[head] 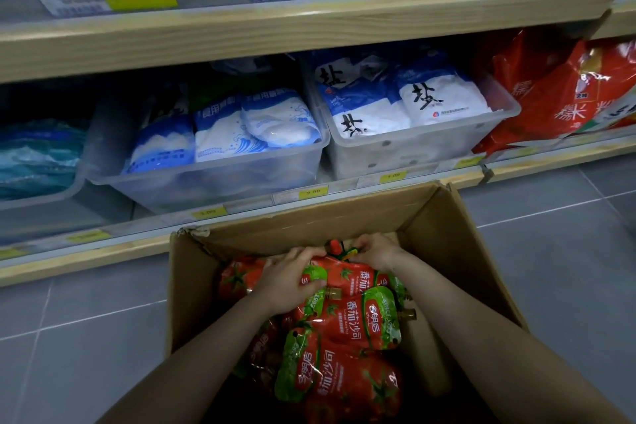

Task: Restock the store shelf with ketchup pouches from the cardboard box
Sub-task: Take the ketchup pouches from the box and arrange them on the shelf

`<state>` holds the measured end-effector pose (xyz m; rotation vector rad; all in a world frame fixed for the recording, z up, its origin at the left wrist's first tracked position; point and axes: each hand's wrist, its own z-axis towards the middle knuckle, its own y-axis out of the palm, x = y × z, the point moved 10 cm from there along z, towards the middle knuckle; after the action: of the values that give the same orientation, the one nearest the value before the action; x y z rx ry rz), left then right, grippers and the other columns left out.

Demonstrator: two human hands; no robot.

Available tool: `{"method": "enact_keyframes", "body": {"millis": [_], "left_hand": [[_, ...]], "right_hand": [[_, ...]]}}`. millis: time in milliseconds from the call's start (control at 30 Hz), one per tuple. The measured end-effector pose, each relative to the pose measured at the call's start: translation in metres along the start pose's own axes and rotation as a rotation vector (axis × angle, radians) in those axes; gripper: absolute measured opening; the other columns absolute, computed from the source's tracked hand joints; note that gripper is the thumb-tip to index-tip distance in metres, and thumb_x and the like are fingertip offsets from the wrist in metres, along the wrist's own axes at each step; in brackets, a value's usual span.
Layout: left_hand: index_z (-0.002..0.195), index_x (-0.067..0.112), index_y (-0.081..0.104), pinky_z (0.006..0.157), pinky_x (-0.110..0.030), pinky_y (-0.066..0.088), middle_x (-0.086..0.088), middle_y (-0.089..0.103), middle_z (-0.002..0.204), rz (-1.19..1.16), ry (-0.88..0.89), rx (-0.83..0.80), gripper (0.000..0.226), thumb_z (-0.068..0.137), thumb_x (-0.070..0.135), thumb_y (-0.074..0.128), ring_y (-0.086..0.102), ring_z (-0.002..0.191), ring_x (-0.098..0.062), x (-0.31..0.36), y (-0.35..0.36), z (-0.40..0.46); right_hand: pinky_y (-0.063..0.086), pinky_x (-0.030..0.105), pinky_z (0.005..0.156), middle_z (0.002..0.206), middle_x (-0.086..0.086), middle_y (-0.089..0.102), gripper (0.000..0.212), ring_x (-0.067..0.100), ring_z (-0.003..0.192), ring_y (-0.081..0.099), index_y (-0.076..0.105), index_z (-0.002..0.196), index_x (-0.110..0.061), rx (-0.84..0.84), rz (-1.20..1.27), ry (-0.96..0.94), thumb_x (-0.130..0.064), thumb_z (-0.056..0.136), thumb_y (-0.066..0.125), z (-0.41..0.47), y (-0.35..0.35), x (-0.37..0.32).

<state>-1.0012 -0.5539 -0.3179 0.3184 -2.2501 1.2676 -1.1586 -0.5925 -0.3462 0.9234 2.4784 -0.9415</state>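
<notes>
Crosswise, pouch (354,274); spout (333,245) shelfward

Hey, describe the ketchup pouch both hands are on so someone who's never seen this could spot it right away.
Start at the open cardboard box on the floor below the shelf. Among the red and green pouches inside, it is the ketchup pouch at the far end, nearest the shelf. Only this one has the left hand gripping its side and the right hand pinching its spout end.

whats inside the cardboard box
The cardboard box holds red and green ketchup pouches, piled loosely. Both hands, left hand and right hand, grip the far pouch. The box bottom is covered.
</notes>
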Motion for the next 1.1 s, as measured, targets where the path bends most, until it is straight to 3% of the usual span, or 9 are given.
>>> {"method": "enact_keyframes", "body": {"millis": [33, 100, 200, 300, 533, 700, 900, 1033, 1100], "left_hand": [[0.133, 0.043, 0.031, 0.11, -0.043, 0.019, 0.01, 0.035, 0.144, -0.015, 0.002, 0.001, 0.051, 0.088, 0.052, 0.051, 0.035, 0.131, -0.014, 0.001, -0.001, -0.001], [0.131, 0.041, 0.034, 0.11, -0.042, 0.021, 0.009, 0.039, 0.14, -0.037, 0.013, 0.003, 0.05, 0.086, 0.05, 0.055, 0.038, 0.129, -0.015, 0.004, -0.002, -0.004], [0.127, 0.039, 0.039, 0.109, -0.043, 0.028, 0.007, 0.044, 0.134, -0.078, 0.036, 0.025, 0.05, 0.082, 0.048, 0.061, 0.043, 0.124, -0.016, 0.007, -0.005, -0.008], [0.118, 0.041, 0.043, 0.104, -0.042, 0.035, 0.009, 0.047, 0.126, -0.149, 0.055, 0.067, 0.046, 0.078, 0.045, 0.066, 0.047, 0.118, -0.015, 0.01, -0.014, -0.013], [0.089, 0.042, 0.043, 0.083, -0.031, 0.048, 0.012, 0.055, 0.103, -0.362, 0.077, 0.219, 0.04, 0.069, 0.039, 0.077, 0.056, 0.097, -0.013, 0.014, -0.046, -0.03], [0.097, 0.036, 0.047, 0.087, -0.039, 0.05, 0.009, 0.06, 0.106, -0.226, 0.008, 0.224, 0.049, 0.062, 0.055, 0.075, 0.058, 0.097, -0.011, 0.011, -0.072, -0.047], [0.127, 0.026, 0.048, 0.099, -0.036, 0.046, 0.008, 0.058, 0.124, -0.376, 0.113, 0.224, 0.076, 0.062, 0.046, 0.08, 0.055, 0.113, -0.008, 0.07, -0.132, -0.062], [0.115, 0.019, 0.056, 0.095, -0.038, 0.05, 0.004, 0.066, 0.113, -0.523, 0.109, 0.196, 0.055, 0.067, 0.03, 0.081, 0.062, 0.103, -0.009, 0.092, -0.149, -0.078], [0.111, 0.019, 0.058, 0.095, -0.039, 0.05, 0.0, 0.067, 0.112, -0.53, 0.089, 0.235, 0.048, 0.069, 0.022, 0.081, 0.062, 0.103, -0.012, 0.092, -0.162, -0.086]], "right_hand": [[0.046, 0.025, 0.066, 0.092, 0.0, 0.061, 0.012, 0.015, 0.084, 0.059, 0.058, 0.091, -0.018, 0.041, -0.021, -0.009, -0.024, 0.083, 0.066, -0.001, -0.004, -0.001], [0.04, 0.023, 0.058, 0.079, -0.003, 0.06, 0.019, 0.015, 0.079, 0.057, 0.052, 0.07, -0.021, 0.1, -0.03, -0.045, -0.021, 0.084, 0.065, -0.005, -0.01, -0.004], [0.044, 0.026, 0.063, 0.072, -0.003, 0.058, 0.026, 0.015, 0.077, 0.057, 0.05, 0.063, -0.021, 0.142, -0.024, -0.111, -0.017, 0.084, 0.064, -0.019, -0.015, -0.008], [0.05, 0.038, 0.077, 0.076, 0.004, 0.063, 0.027, 0.02, 0.08, 0.06, 0.051, 0.061, -0.02, 0.203, 0.044, -0.223, -0.013, 0.083, 0.065, -0.038, -0.023, -0.016], [0.049, 0.042, 0.069, 0.083, 0.024, 0.065, 0.021, 0.024, 0.071, 0.057, 0.055, 0.067, -0.015, 0.253, 0.323, -0.465, -0.004, 0.083, 0.063, -0.099, -0.057, -0.048], [0.051, 0.029, 0.07, 0.078, 0.01, 0.067, 0.016, 0.016, 0.074, 0.062, 0.056, 0.071, -0.012, 0.233, 0.396, -0.606, -0.005, 0.084, 0.062, -0.148, -0.084, -0.085], [0.052, 0.022, 0.069, 0.069, 0.0, 0.064, 0.016, 0.008, 0.066, 0.061, 0.054, 0.072, -0.012, 0.15, 0.442, -0.761, -0.004, 0.084, 0.059, -0.193, -0.113, -0.152], [0.056, 0.025, 0.071, 0.064, -0.006, 0.066, 0.019, 0.005, 0.066, 0.063, 0.053, 0.071, -0.015, 0.105, 0.488, -0.807, -0.003, 0.084, 0.059, -0.211, -0.117, -0.184], [0.054, 0.031, 0.076, 0.075, -0.005, 0.066, 0.016, 0.009, 0.074, 0.063, 0.054, 0.076, -0.014, 0.08, 0.47, -0.821, -0.001, 0.083, 0.06, -0.22, -0.115, -0.198]]}}
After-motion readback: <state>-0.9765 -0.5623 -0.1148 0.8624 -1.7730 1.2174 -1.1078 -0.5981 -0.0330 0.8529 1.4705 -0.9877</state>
